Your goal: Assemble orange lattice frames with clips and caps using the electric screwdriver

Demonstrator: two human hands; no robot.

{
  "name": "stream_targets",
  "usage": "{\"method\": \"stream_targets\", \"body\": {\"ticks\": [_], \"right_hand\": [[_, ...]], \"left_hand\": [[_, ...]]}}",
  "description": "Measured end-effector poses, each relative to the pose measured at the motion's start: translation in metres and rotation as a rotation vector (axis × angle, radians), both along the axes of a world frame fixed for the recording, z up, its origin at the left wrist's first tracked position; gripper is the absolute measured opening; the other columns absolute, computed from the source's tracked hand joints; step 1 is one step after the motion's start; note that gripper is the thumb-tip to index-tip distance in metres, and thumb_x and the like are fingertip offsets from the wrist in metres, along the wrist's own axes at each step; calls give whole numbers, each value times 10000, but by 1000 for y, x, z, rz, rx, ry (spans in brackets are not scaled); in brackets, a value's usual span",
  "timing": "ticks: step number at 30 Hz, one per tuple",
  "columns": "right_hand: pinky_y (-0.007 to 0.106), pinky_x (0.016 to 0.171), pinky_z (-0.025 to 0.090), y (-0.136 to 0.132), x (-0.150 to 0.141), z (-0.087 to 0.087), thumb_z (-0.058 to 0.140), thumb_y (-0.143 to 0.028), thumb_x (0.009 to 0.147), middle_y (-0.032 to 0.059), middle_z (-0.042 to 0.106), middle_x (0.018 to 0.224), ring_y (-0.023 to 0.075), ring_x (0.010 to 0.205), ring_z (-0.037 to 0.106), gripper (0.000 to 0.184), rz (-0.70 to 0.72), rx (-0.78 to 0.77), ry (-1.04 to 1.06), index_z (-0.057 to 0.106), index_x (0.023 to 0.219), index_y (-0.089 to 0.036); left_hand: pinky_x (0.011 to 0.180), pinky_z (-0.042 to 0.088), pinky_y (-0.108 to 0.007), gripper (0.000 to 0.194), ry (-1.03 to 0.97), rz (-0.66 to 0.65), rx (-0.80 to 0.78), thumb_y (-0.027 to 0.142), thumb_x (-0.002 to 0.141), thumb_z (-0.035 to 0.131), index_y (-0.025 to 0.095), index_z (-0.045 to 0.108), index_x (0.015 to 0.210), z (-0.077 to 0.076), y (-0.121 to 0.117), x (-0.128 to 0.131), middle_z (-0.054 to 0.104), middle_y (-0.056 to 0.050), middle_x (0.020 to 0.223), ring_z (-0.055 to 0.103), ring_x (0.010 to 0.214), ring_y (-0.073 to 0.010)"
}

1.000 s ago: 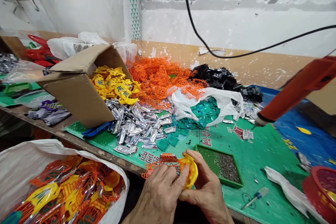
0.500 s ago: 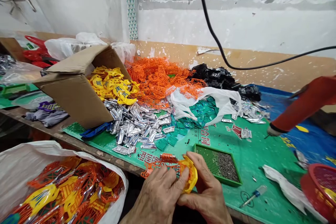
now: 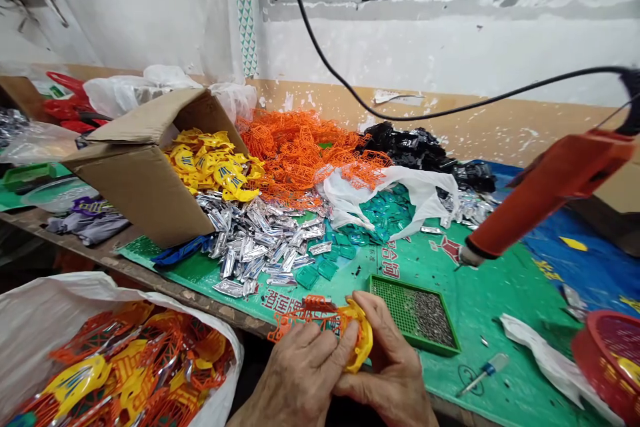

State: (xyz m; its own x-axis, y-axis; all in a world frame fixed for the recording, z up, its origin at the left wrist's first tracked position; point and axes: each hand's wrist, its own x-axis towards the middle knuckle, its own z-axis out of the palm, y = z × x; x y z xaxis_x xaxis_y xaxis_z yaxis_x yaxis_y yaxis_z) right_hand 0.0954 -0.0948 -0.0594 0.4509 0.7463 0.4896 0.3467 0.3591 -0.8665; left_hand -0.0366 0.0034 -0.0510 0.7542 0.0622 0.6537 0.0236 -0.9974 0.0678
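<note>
Just past the table's front edge, my left hand [image 3: 295, 370] is closed on an orange lattice plastic frame [image 3: 284, 324], its thumb pressed to a yellow plastic part [image 3: 364, 339]. My right hand [image 3: 393, 363] grips the right side of that yellow part between thumb and fingers. The two pieces meet between my hands, though my fingers hide the joint. Right beside my right hand lies a green tray [image 3: 387, 303] with small dark screws [image 3: 427, 317] in its right portion.
A red electric screwdriver [image 3: 545, 193] hangs at right on a black cable. A carton [image 3: 135, 180] spills yellow parts near silver pieces [image 3: 270, 240], orange frames [image 3: 300, 147] and teal pieces [image 3: 385, 210]. A hand screwdriver [image 3: 484, 373] and red basket [image 3: 595, 360] lie right; a white sack [image 3: 30, 307], lower left.
The hanging red screwdriver has swung left, farther into view, its cable shifting along. My hands keep nearly the same grip, the yellow part moving only slightly.
</note>
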Motion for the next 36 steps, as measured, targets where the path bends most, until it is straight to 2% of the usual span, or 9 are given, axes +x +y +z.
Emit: {"method": "stream_targets", "body": {"ticks": [9, 13, 17, 19, 22, 26, 32, 36], "right_hand": [[250, 920, 496, 0, 0, 3, 856, -302, 593, 41, 509, 1232, 189, 1082, 585, 876, -14, 19, -79, 468, 1375, -359], [245, 843, 523, 1, -6, 5, 828, -335, 635, 49, 505, 1201, 186, 1018, 598, 840, -34, 22, -92, 454, 1387, -352], [230, 738, 544, 1, -11, 11, 823, -330, 642, 50, 491, 1144, 175, 905, 607, 866, -53, -28, -125, 423, 1409, -344], [242, 736, 548, 0, -10, 15, 808, -320, 664, 53, 482, 1138, 175, 886, 602, 883, -14, -76, -139, 379, 1435, -341], [294, 836, 539, -3, -3, 22, 790, -312, 689, 74, 480, 1183, 215, 988, 590, 906, 118, -144, -161, 323, 1465, -327], [305, 908, 509, -6, 7, 28, 769, -314, 719, 81, 494, 1205, 221, 1065, 575, 879, 200, -108, -226, 310, 1468, -339], [284, 902, 501, -9, 9, 24, 760, -380, 706, 84, 478, 1230, 233, 1112, 552, 840, 170, -50, -232, 363, 1445, -342], [295, 855, 516, -8, 9, 21, 742, -433, 705, 78, 495, 1178, 222, 1037, 568, 781, 174, -5, -209, 420, 1412, -356]], "left_hand": [[568, 485, -346, 524, 157, -37, -63, 165, 923, 329, 54, 296, 1434, 20, -1, -8, 631, -75, 790, 555, 671, -221], [643, 508, -386, 534, 187, -26, -151, 147, 872, 427, 66, 361, 1396, 20, -3, -11, 645, -92, 846, 577, 740, -239], [591, 494, -324, 477, 124, -62, -199, 210, 925, 412, 67, 391, 1379, 17, -1, -12, 634, -82, 773, 586, 709, -222], [533, 467, -282, 470, 66, -78, -205, 255, 957, 379, 62, 389, 1385, 14, 2, -11, 626, -76, 736, 585, 667, -204], [466, 422, -251, 471, -61, -87, -160, 259, 969, 349, 62, 389, 1395, 9, 6, -9, 605, -53, 672, 564, 587, -180], [496, 447, -263, 486, -123, -75, -31, 264, 958, 375, 90, 388, 1412, 6, 9, -9, 592, -25, 635, 537, 545, -169], [490, 433, -257, 343, -50, -55, 54, 217, 956, 396, 79, 540, 1235, 27, 5, -14, 587, -17, 608, 533, 538, -161], [527, 467, -271, 321, 42, -32, 29, 180, 944, 415, 95, 534, 1231, 38, 1, -17, 616, -28, 654, 566, 582, -168]]}}
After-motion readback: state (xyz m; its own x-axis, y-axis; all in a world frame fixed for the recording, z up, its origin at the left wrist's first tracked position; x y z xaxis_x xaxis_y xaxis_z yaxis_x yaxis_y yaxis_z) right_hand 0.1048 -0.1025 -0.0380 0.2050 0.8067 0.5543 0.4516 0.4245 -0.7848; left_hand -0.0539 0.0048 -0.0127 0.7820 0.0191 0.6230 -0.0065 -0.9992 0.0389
